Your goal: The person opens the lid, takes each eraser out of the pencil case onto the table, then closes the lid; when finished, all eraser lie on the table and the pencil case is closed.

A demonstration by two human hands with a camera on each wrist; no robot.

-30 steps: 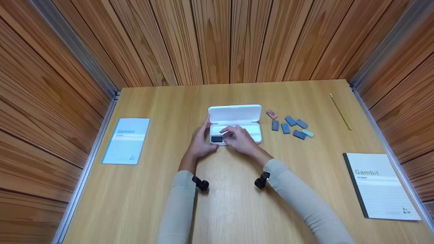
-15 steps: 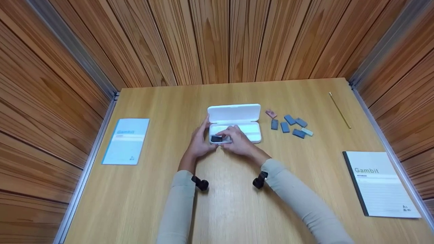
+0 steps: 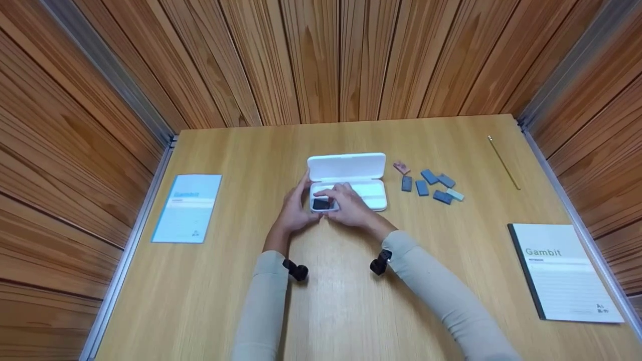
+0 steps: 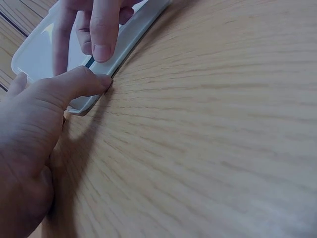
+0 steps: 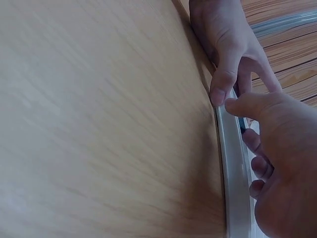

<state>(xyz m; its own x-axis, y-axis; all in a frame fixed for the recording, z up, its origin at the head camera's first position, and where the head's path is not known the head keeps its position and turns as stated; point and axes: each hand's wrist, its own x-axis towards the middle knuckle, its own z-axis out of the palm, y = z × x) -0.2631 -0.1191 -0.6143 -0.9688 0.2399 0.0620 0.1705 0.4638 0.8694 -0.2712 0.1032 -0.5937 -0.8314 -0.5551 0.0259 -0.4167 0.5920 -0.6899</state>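
A white pencil case lies with its lid raised. My left hand grips its left end, thumb on the front edge and fingers round the far side. Inside the left end is a dark rectangular block, perhaps an eraser. Over it is my right hand, index finger stretched past the block's far side and thumb at the front rim. In the right wrist view, the other fingers are bent inside the case near the block. The fingers partly hide the block.
Right of the case lie several small blocks: blue-grey ones, a pinkish one and a pale green one. A thin gold pencil is farther right. Notebooks lie at left and right. Wood-panelled walls surround the table.
My right hand has shifted slightly left over the dark block, and its index finger has straightened out across the block. The left hand and the case have stayed in place.
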